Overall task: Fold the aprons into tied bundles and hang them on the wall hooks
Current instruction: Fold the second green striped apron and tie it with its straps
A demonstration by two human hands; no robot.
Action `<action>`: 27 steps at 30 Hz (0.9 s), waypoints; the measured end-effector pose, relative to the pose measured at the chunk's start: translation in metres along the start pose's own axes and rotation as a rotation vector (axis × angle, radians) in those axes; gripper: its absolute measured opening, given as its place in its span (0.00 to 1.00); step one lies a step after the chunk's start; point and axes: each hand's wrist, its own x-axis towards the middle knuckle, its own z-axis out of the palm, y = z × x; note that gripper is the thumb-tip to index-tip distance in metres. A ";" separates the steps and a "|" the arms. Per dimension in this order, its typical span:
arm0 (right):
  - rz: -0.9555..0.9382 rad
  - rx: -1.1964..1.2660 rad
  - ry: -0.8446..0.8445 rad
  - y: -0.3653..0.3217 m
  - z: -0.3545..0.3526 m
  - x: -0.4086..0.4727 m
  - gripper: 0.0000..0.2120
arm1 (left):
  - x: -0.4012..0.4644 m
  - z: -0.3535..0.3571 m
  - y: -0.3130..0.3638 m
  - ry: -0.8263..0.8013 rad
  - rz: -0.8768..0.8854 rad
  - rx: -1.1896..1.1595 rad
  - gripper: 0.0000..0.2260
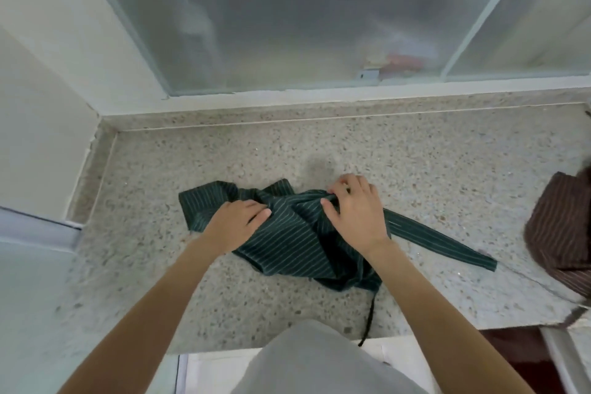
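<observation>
We see left hand [238, 217] flat on green apron [287, 240]; right hand [355, 211] pinches its fold; tabletop [415, 163] bare toward the back edge, brown apron [559, 233] at right edge.

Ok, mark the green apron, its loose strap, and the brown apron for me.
green apron [287, 233]: head view, on the striped fabric between the two hands.
loose strap [447, 243]: head view, mid-length of the strap lying flat on the counter.
brown apron [556, 227]: head view, on its striped fabric at the right edge.
</observation>
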 end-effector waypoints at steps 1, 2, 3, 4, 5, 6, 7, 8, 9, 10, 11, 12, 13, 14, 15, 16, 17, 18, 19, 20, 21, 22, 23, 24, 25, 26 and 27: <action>-0.058 0.083 -0.042 -0.011 0.004 0.016 0.12 | 0.001 0.005 -0.006 -0.008 0.027 0.014 0.26; -0.106 0.154 -0.123 -0.020 0.011 0.031 0.13 | 0.002 0.011 -0.009 -0.013 0.067 0.048 0.27; -0.146 0.201 -0.245 -0.028 0.018 0.044 0.15 | 0.002 0.015 -0.013 -0.019 0.109 0.088 0.29; -0.163 0.228 -0.391 -0.035 0.028 0.055 0.18 | 0.003 0.020 -0.017 -0.025 0.132 0.115 0.28; -0.163 0.226 -0.546 -0.040 0.037 0.064 0.20 | 0.004 0.023 -0.020 -0.027 0.136 0.120 0.26; -0.161 0.195 -0.689 -0.043 0.049 0.071 0.23 | 0.004 0.026 -0.024 -0.027 0.113 0.098 0.26; -0.150 0.155 -0.800 -0.045 0.058 0.076 0.26 | 0.004 0.029 -0.028 -0.003 0.075 0.047 0.27; -0.122 0.130 -0.874 -0.044 0.065 0.076 0.27 | 0.003 0.030 -0.030 0.031 0.027 -0.012 0.29; -0.100 0.124 -0.906 -0.047 0.071 0.078 0.25 | 0.001 0.031 -0.038 0.061 -0.038 -0.074 0.32; -0.076 0.132 -0.871 -0.047 0.074 0.076 0.21 | 0.000 0.032 -0.043 0.073 -0.102 -0.124 0.36; -0.056 0.146 -0.772 -0.047 0.074 0.077 0.16 | -0.001 0.032 -0.049 0.072 -0.163 -0.180 0.40; -0.018 0.172 -0.637 -0.045 0.072 0.077 0.11 | -0.001 0.031 -0.054 0.044 -0.223 -0.236 0.43; 0.029 0.191 -0.488 -0.042 0.068 0.078 0.08 | -0.002 0.031 -0.059 0.006 -0.271 -0.281 0.44; 0.076 0.194 -0.354 -0.037 0.062 0.079 0.07 | -0.002 0.029 -0.063 -0.021 -0.306 -0.316 0.42; 0.114 0.171 -0.242 -0.030 0.055 0.081 0.06 | -0.003 0.029 -0.066 -0.018 -0.323 -0.341 0.39; 0.156 0.135 -0.156 -0.021 0.049 0.083 0.06 | -0.003 0.027 -0.068 0.014 -0.325 -0.344 0.34; 0.197 0.094 -0.085 -0.011 0.044 0.085 0.06 | -0.003 0.025 -0.068 0.072 -0.325 -0.342 0.28; 0.236 0.046 -0.035 0.000 0.040 0.086 0.06 | -0.003 0.021 -0.067 0.145 -0.327 -0.353 0.22; 0.275 -0.004 -0.006 0.012 0.037 0.086 0.06 | -0.002 0.016 -0.066 0.227 -0.325 -0.383 0.17; 0.321 -0.044 0.007 0.022 0.035 0.085 0.06 | 0.000 0.013 -0.065 0.299 -0.319 -0.411 0.14; 0.365 -0.073 0.006 0.031 0.033 0.085 0.06 | 0.004 0.007 -0.065 0.365 -0.302 -0.416 0.12; 0.396 -0.089 -0.023 0.036 0.033 0.084 0.07 | 0.007 0.003 -0.064 0.410 -0.284 -0.410 0.10; 0.406 -0.089 -0.055 0.038 0.033 0.084 0.07 | 0.012 -0.001 -0.064 0.445 -0.254 -0.388 0.08; 0.388 -0.056 -0.078 0.037 0.034 0.085 0.08 | 0.019 -0.004 -0.064 0.464 -0.216 -0.351 0.08; 0.340 0.006 -0.082 0.033 0.034 0.089 0.08 | 0.025 -0.006 -0.064 0.472 -0.176 -0.314 0.07; 0.266 0.092 -0.068 0.027 0.035 0.095 0.09 | 0.035 -0.009 -0.063 0.473 -0.141 -0.283 0.07; 0.161 0.179 -0.051 0.017 0.036 0.100 0.10 | 0.039 -0.011 -0.062 0.476 -0.109 -0.270 0.07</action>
